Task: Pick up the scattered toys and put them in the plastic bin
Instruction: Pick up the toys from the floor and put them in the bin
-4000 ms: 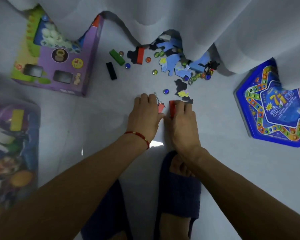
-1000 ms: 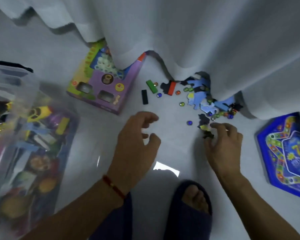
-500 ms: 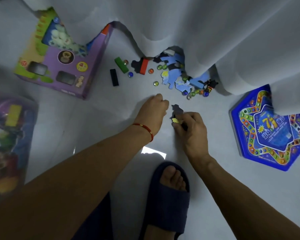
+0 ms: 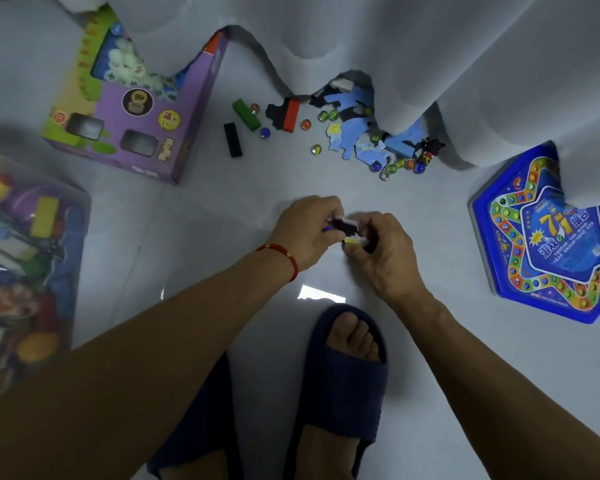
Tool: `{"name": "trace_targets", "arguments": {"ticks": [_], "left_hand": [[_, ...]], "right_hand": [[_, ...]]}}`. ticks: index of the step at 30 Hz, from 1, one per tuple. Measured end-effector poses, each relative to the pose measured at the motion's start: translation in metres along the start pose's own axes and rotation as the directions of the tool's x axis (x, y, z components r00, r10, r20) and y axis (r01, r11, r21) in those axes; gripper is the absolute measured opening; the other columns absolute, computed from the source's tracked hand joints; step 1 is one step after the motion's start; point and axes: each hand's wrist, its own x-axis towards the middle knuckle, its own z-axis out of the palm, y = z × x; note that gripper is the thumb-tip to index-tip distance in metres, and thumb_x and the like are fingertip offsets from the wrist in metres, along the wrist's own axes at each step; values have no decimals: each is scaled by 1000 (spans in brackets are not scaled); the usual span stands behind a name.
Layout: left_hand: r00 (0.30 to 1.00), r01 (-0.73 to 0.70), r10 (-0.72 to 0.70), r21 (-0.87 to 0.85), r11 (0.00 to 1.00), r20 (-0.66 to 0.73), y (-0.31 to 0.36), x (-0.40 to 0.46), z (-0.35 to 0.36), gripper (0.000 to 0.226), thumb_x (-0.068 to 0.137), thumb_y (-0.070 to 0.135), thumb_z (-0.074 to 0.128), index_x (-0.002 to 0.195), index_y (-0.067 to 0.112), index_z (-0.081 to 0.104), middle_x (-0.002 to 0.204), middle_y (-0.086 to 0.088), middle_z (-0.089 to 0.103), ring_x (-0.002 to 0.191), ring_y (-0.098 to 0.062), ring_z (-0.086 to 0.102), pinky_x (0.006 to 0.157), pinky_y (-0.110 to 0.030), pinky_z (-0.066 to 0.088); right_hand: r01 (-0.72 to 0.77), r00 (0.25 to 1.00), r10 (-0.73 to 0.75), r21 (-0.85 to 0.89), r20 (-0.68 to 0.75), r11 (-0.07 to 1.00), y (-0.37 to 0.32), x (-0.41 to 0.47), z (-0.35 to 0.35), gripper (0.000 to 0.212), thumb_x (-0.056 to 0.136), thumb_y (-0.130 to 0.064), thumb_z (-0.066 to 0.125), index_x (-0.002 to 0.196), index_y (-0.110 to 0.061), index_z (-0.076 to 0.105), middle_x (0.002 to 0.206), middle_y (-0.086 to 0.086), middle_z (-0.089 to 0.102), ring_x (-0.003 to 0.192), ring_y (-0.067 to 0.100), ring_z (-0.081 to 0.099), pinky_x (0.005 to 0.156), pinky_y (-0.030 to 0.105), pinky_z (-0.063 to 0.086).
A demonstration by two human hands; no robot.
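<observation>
Since half a second ago, left hand (image 4: 305,226) closed in beside right hand (image 4: 383,244); both sets of fingers pinched dark puzzle pieces (image 4: 343,227) together above the floor. Plastic bin (image 4: 80,216) stood well apart at left; transfer judged pending.

The curtain (image 4: 430,64) hides part of the puzzle pieces (image 4: 357,133); the plastic bin (image 4: 25,271) is cut off at left.

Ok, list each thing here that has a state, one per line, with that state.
left hand: pinching dark puzzle pieces
right hand: pinching the same pieces
plastic bin: open-topped, toys inside
purple box: lying flat, partly under the curtain
blue board game: flat on the floor, corner under the curtain
black block: lying loose on the floor
green block: lying loose on the floor
</observation>
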Motion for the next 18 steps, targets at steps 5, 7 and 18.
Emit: {"name": "trace_targets", "arguments": {"ticks": [5, 7, 18], "left_hand": [[982, 177, -190, -283, 943, -18, -1, -41, -19, 10, 84, 14, 71, 91, 16, 65, 80, -6, 66, 73, -20, 63, 68, -29, 54], [949, 230, -297, -411, 882, -106, 6, -61, -43, 15, 88, 13, 68, 101, 20, 64, 82, -5, 65, 73, -18, 64, 65, -23, 55], [313, -107, -521, -575, 811, -794, 21, -213, -258, 15, 90, 6, 62, 101, 14, 68, 86, -3, 70, 73, -18, 66, 71, -28, 55]], "right_hand": [[60, 990, -73, 111, 119, 992, -35, -6, -11, 12, 87, -18, 73, 93, -24, 66, 88, -7, 62, 76, 9, 58, 69, 32, 52], [-9, 983, -37, 241, 183, 970, -68, -4, -19, 9, 89, -23, 71, 96, -25, 66, 85, -9, 66, 75, 13, 62, 69, 40, 56], [135, 715, -544, 677, 440, 724, -352, 36, 17, 9, 91, -14, 66, 92, -6, 68, 67, 9, 71, 58, 17, 69, 57, 32, 57]]}}
